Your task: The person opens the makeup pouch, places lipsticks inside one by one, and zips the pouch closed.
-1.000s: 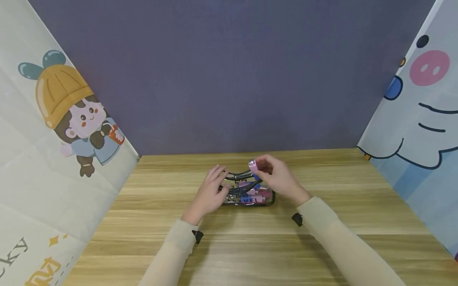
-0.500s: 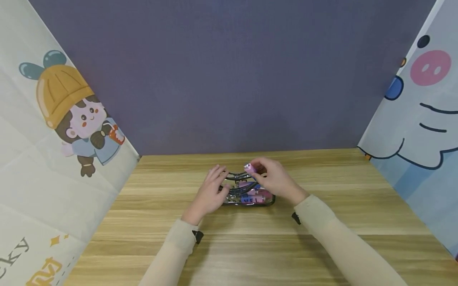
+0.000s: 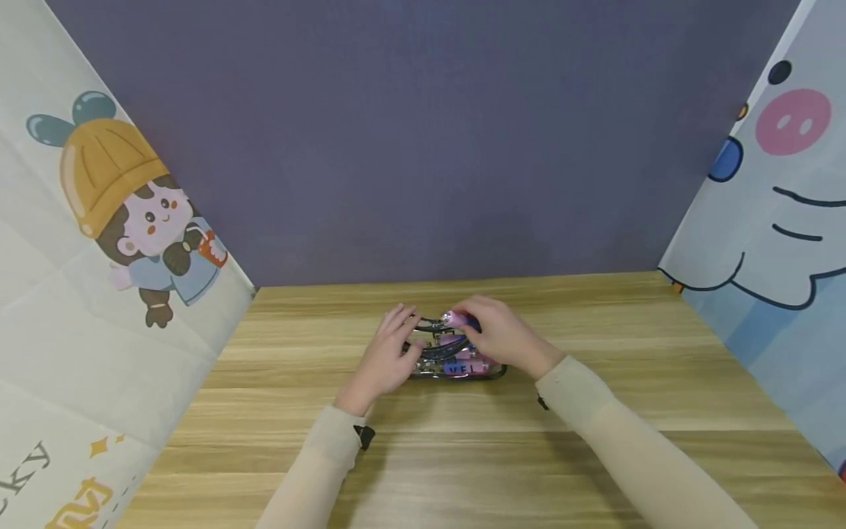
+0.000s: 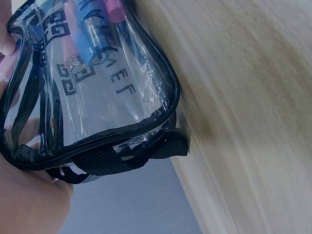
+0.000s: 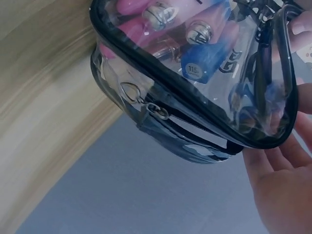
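Observation:
A clear zip pouch (image 3: pixel 501 372) with black piping lies on the table, its mouth parted. Several pink-and-blue cosmetic tubes (image 5: pixel 209 29) with silvery ends show through the plastic, and one blue piece (image 5: pixel 202 61) carries a "115" sticker. At the pouch's left end my left hand (image 3: pixel 386 360) holds the rim, thumb on the near side and fingers toward the far side. Between the thumb and fingers of my right hand (image 3: pixel 512 334) is another pink-and-blue tube (image 3: pixel 453 318), lying nearly level over the mouth, silvery end to the left. Fingers partly hide its blue end.
Wood-grain table (image 3: pixel 423 470) surrounds the pouch. A dark grey-purple panel (image 3: pixel 423 147) stands behind, with cartoon-printed sheets on the left (image 3: pixel 40 294) and right (image 3: pixel 780 220). A heart-shaped zip pull (image 5: pixel 130 91) hangs on the pouch's side.
My right hand has moved left and down toward the pouch's mouth, and the tube in it has tipped from near upright to nearly level. The left hand has stayed in place.

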A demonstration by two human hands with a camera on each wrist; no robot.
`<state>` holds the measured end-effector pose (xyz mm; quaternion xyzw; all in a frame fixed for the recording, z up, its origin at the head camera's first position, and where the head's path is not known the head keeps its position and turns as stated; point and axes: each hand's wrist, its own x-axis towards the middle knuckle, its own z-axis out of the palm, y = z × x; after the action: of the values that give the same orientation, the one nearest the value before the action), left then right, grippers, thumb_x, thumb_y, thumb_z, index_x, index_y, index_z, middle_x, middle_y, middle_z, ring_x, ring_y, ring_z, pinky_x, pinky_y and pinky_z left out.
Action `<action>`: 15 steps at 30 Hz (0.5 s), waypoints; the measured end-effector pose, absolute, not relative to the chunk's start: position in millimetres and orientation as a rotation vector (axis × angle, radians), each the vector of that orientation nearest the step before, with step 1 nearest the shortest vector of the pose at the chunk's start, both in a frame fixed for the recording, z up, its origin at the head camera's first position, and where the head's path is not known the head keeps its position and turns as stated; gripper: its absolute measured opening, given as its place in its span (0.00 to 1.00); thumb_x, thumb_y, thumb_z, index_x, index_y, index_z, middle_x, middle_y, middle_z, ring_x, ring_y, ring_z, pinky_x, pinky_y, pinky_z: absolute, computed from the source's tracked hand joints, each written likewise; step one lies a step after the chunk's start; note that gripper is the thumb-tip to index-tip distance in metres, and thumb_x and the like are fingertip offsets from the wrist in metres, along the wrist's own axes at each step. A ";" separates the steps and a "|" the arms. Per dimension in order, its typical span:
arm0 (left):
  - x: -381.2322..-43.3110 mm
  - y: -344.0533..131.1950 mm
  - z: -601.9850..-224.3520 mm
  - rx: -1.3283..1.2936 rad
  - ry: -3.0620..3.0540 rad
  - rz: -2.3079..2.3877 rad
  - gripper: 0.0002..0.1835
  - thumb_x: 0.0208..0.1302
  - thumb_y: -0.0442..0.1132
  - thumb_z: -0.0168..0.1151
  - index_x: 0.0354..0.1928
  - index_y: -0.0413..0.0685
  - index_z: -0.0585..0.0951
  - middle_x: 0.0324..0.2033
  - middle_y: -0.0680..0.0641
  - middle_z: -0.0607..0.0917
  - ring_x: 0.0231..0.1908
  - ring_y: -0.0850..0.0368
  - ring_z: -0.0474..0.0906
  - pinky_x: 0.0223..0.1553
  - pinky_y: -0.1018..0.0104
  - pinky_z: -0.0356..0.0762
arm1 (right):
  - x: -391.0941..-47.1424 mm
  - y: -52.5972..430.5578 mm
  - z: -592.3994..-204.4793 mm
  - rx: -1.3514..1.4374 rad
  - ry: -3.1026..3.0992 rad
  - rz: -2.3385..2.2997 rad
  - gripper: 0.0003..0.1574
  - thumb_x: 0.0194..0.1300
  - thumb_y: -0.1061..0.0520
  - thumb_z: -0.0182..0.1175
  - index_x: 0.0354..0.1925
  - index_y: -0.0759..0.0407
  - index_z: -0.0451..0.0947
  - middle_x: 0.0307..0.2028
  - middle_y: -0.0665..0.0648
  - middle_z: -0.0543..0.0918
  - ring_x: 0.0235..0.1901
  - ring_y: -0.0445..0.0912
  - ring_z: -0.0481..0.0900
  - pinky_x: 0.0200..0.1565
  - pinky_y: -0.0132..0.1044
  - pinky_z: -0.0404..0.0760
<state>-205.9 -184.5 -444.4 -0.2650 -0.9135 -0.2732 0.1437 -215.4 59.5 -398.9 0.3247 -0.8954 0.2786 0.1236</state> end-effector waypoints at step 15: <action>-205.8 -186.0 -444.1 -0.772 -2.627 -0.797 0.30 0.73 0.45 0.49 0.70 0.34 0.71 0.73 0.38 0.66 0.77 0.41 0.52 0.76 0.42 0.47 | -213.3 52.6 -389.4 0.955 -2.704 0.636 0.17 0.68 0.62 0.66 0.55 0.59 0.83 0.49 0.56 0.85 0.48 0.49 0.83 0.52 0.48 0.84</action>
<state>-205.8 -186.0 -444.1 -0.2678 -0.9116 -0.2765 0.1444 -213.3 52.6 -389.4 0.3233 -0.9158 0.2155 0.1018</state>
